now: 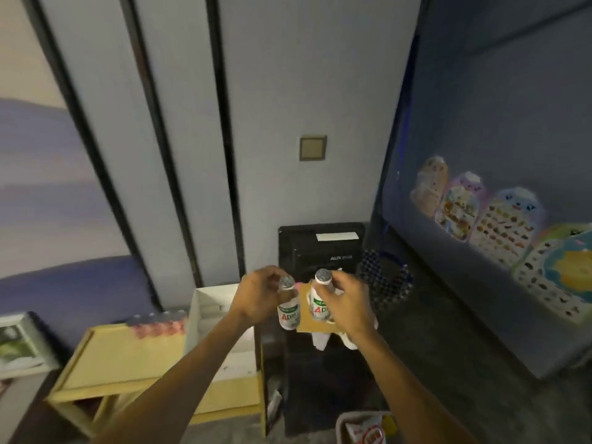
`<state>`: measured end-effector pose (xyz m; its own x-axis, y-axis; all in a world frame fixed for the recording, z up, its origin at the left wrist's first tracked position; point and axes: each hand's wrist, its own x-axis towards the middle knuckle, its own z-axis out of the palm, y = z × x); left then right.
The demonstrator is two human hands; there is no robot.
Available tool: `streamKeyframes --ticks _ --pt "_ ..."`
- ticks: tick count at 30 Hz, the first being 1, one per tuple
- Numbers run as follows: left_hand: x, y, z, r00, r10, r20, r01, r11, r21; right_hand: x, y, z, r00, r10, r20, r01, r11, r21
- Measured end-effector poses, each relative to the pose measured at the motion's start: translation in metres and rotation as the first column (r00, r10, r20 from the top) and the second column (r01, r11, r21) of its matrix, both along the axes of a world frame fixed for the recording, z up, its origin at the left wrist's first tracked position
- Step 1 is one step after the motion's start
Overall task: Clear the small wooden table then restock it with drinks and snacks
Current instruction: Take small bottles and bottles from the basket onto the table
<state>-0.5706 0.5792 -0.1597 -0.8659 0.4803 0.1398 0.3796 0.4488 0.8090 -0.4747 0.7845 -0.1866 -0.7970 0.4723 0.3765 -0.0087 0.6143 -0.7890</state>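
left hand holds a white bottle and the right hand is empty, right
Not quite: the right hand is not empty. The head view shows the left hand holding a white bottle, and the right hand gripping a second bottle beside it.

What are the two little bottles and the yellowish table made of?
The left bottle and the right bottle look like smooth white plastic, slightly glossy, with printed labels. Their silvery, glinting tops suggest foil seals. The small table looks like pale wood with a matte finish, maybe laminate; it is too blurry to see grain.
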Motion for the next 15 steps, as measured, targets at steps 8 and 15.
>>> streamKeyframes --ticks 8,15 --pt "-0.044 -0.185 0.004 0.957 0.289 -0.025 -0.289 0.957 0.011 -0.082 -0.171 -0.004 0.977 0.213 0.011 -0.213 0.977 -0.032" --pt "-0.094 -0.317 -0.024 0.934 0.358 -0.004 -0.358 0.934 -0.008 -0.131 -0.299 -0.028 0.96 0.271 0.067 -0.264 0.96 -0.098"
